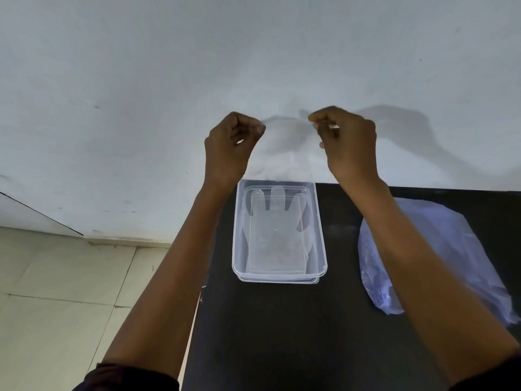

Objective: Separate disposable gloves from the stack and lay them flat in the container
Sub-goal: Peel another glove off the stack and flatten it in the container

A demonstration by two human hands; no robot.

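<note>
A thin clear disposable glove (284,153) hangs stretched between my two hands, held up in front of the wall above the far end of the container. My left hand (231,145) pinches its left top corner and my right hand (348,139) pinches the right one. Below them a clear rectangular plastic container (321,238) stands on the black table, with at least one clear glove (277,230) lying flat in it, fingers pointing away from me. The stack of gloves (434,258), a bluish translucent pile, lies on the table to the right, partly behind my right forearm.
The black table (282,334) runs up to a white wall (141,80). Its left edge lies just left of the container, with a tiled floor (56,292) below. Bare tabletop shows between the container and me.
</note>
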